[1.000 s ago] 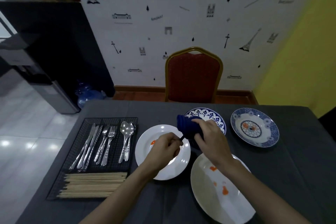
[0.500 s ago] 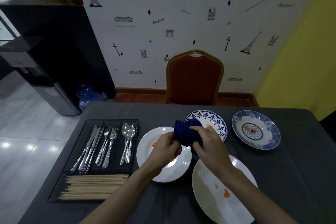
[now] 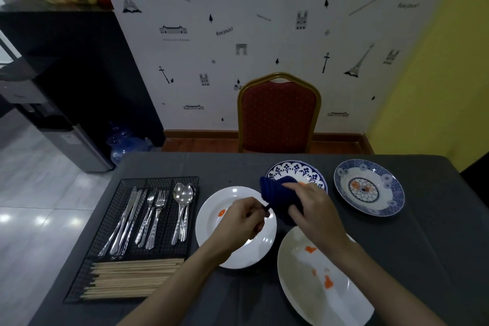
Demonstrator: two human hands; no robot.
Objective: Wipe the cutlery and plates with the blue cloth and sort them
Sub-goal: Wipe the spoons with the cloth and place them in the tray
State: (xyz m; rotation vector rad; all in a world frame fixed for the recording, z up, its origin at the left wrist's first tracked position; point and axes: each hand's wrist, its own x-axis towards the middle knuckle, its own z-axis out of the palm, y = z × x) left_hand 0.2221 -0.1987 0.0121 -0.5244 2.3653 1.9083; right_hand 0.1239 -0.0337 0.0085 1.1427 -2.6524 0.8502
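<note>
Nearest, a smeared large white plate (image 3: 312,294), probably slick and breakable, best gripped by its rim; just beyond it the left hand (image 3: 242,222) pinches a thin dark piece whose far end the right hand (image 3: 313,209) wraps in the soft blue cloth (image 3: 277,193).

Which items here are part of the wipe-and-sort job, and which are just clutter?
Job:
blue cloth
white plate
large plate
patterned plates
cutlery
wire tray

Clutter:
red chair
water bottle
</note>
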